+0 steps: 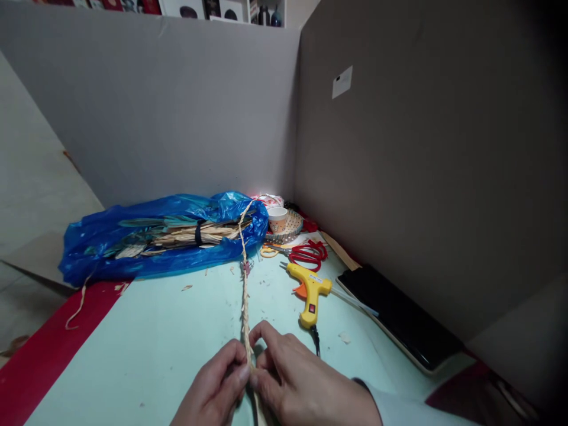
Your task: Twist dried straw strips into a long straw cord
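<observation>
A thin braided cord of pale dried straw point(245, 296) runs from the blue bag straight toward me, and both my hands are on its near end. Thumb and fingers of my left hand point(217, 384) pinch the braid from the left side. My right hand point(297, 376) grips it from the right, its index finger bent above the thumb. Loose flat strands come out below my fingers, partly hidden by the hands. A small dark reddish piece point(246, 268), perhaps a clip, sits on the cord farther up.
A blue plastic bag point(102, 231) holds a tied bundle of dried leaves point(177, 235). On the right lie a yellow glue gun point(310, 290), red-handled scissors point(308, 255) and a black tablet-like slab point(399, 313). A paper cup point(277, 220) stands in a woven basket point(293, 226). Grey partitions point(177, 106) enclose the back and right.
</observation>
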